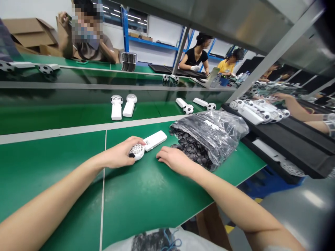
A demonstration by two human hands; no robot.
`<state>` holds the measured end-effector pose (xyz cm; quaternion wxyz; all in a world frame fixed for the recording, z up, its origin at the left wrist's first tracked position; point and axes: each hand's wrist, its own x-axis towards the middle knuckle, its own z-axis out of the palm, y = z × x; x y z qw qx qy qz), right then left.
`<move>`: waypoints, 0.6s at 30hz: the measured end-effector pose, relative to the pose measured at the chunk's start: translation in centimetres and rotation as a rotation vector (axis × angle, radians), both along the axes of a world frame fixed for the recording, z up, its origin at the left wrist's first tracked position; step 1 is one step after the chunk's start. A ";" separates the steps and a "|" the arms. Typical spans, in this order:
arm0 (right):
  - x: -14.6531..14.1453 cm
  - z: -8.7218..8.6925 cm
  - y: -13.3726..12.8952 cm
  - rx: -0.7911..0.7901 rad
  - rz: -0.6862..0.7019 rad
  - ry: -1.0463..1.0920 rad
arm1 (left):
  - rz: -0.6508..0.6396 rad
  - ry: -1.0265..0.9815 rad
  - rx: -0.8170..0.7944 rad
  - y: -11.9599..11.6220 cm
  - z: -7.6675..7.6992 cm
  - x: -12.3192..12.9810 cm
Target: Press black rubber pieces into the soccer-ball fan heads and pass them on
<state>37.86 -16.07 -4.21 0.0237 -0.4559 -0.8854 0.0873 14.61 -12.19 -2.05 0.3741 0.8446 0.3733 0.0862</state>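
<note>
My left hand grips the round soccer-ball head of a white handheld device, whose flat white handle points up and to the right over the green table. The ball has an open white lattice and a black patch. To the right of the device, my right hand rests low over the table with its fingers curled together; whatever is at the fingertips is hidden. Beside that hand, small black pieces spill from the mouth of a clear plastic bag.
Several similar white devices lie on the green conveyor beyond the table's pale edge. Black trays holding more devices stand at the right, near another person's arms. Other people sit across the line. A slanted metal post rises at right.
</note>
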 end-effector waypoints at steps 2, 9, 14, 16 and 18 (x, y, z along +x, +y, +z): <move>0.2 0.1 -0.1 0.014 -0.033 -0.081 | 0.031 0.009 0.008 0.2 -0.2 -0.1; -0.9 1.6 0.5 -0.114 -0.053 0.414 | 0.044 -0.023 0.062 0.0 -1.0 0.1; -2.5 1.2 1.2 -0.064 0.013 0.690 | 0.047 -0.046 0.096 0.1 -1.2 0.3; -2.8 0.9 1.5 -0.071 0.056 0.710 | 0.062 -0.053 0.110 0.2 -1.3 0.6; -2.9 0.4 2.1 -0.095 0.102 0.743 | 0.091 -0.061 0.136 0.2 -1.6 0.8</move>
